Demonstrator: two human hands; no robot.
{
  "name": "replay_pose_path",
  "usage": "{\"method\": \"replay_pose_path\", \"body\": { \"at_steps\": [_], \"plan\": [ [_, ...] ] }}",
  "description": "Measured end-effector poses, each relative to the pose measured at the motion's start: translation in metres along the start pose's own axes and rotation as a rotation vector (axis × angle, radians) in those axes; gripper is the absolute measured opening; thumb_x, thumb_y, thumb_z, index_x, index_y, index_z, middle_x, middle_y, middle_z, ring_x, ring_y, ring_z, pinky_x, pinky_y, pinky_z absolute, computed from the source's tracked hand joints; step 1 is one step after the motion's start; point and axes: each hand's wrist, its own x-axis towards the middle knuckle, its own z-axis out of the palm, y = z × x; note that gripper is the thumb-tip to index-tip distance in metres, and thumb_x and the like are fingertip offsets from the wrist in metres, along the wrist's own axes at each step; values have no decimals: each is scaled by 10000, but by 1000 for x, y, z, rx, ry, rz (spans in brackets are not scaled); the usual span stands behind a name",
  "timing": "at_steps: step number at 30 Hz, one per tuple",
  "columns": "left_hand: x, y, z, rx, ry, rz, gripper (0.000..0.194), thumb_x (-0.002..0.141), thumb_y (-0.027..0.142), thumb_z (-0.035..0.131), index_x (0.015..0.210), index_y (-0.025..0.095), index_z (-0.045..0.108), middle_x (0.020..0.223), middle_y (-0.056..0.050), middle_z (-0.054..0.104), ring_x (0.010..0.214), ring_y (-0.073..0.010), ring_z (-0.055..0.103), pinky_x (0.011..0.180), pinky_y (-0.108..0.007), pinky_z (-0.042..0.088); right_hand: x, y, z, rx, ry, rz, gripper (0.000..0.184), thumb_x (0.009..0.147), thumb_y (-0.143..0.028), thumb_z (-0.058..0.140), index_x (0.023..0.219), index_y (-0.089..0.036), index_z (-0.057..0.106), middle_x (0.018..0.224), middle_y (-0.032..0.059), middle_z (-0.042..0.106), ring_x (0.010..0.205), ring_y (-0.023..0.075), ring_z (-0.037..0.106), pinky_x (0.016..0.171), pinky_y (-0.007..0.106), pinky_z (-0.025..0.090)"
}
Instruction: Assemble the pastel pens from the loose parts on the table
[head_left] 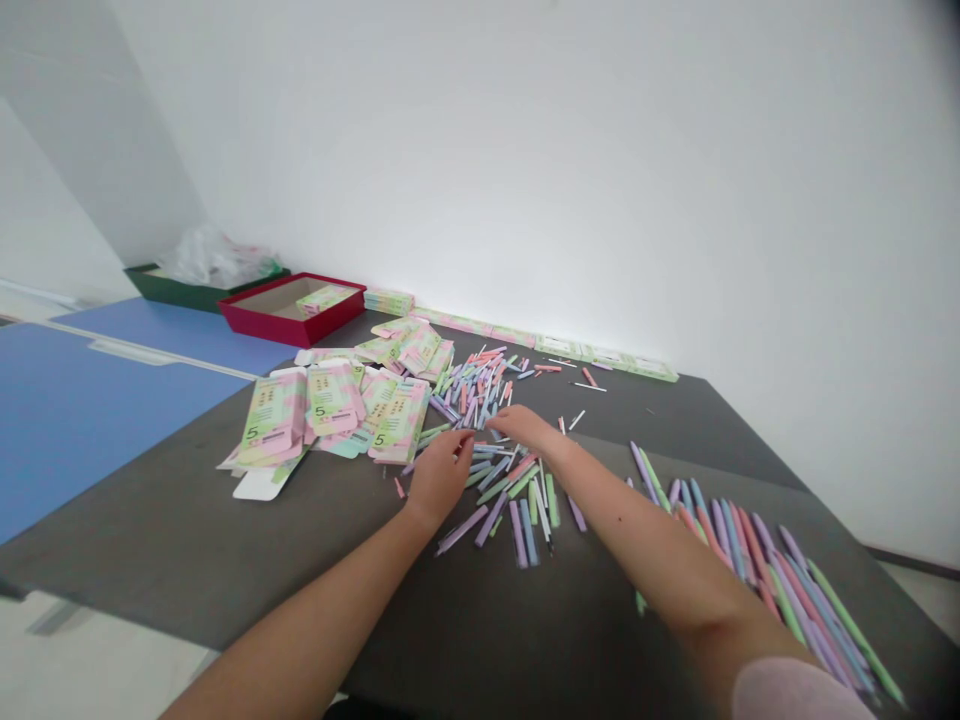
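Observation:
My left hand [441, 472] is at the near-left side of a loose pile of pastel pen parts [480, 385], its fingers curled together. Opposite it, my right hand [523, 428] reaches in over the pile, fingertips pinched and close to the left hand. Whatever sits between the fingers of either hand is too small or hidden to make out. Below the hands lie pen barrels [519, 535] in purple, blue and green, with thin white refills [541, 512] among them. Part of the pile is covered by my hands and wrists.
Flat printed cartons [401, 415] lie heaped left of the pile. Rows of pens [795, 590] lie at right, partly under my right arm. A red box [300, 325] and a green tray [176, 290] with clear plastic stand at back left. Filled-looking cartons [555, 347] line the wall.

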Motion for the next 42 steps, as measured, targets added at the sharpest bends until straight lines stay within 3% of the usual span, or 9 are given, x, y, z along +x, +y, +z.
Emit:
{"method": "replay_pose_path", "body": {
  "at_steps": [4,8,11,15,21,24,30,36,42],
  "plan": [
    [-1,9,6,-508,-176,-284,301,818,376,499,955,150,644,830,-38,644,762,-154,566,716,-281,454,-33,1,-3,337,-53,-76,446,857,-504,407,727,-137,625,611,6,568,569,108,523,553,237,435],
    [-7,20,9,-942,-281,-466,274,750,384,598,872,142,639,768,-3,597,656,-89,505,648,-217,422,-57,0,10,559,-56,-84,500,769,-619,452,713,-146,602,598,4,539,515,92,469,519,238,415],
    [-11,26,8,-1148,-327,-495,218,730,336,638,830,143,619,773,4,571,664,-70,498,663,-192,417,-66,0,18,610,-26,-58,548,773,-648,408,772,-143,619,654,30,573,535,98,491,529,243,420],
    [-10,26,5,-1230,-222,-505,200,714,327,661,735,145,582,687,26,523,645,-64,490,662,-178,423,-63,16,9,521,109,31,481,805,-554,409,853,-141,649,735,54,624,588,119,535,563,245,415],
    [0,15,5,-1307,-6,-629,235,656,295,717,732,140,558,670,39,521,598,-46,496,620,-157,428,-43,57,-28,158,369,239,325,793,-348,421,865,-139,658,811,70,644,715,168,559,629,256,371],
    [2,12,5,-1337,29,-667,236,646,283,726,736,134,567,669,41,525,584,-37,495,612,-152,429,-44,59,-31,-2,289,274,250,755,-288,468,774,-157,679,752,61,659,706,178,576,618,253,360],
    [-1,18,5,-1310,-6,-668,236,653,296,718,712,139,553,662,48,524,582,-35,499,602,-149,426,-68,47,-1,-233,39,324,199,712,-300,548,712,-173,701,771,100,691,761,238,623,637,277,390],
    [-4,19,8,-1300,-58,-643,214,672,280,707,672,138,547,614,51,509,560,-38,499,574,-144,438,-63,51,15,-334,-27,467,296,752,-291,480,894,-143,694,961,173,677,901,295,626,710,339,433],
    [-4,22,2,-1567,-141,-759,105,743,216,649,751,132,588,630,33,563,559,-41,537,611,-168,502,-57,57,17,-298,-37,526,317,749,-307,464,905,-147,689,981,163,675,904,287,633,701,329,448]
  ]
}}
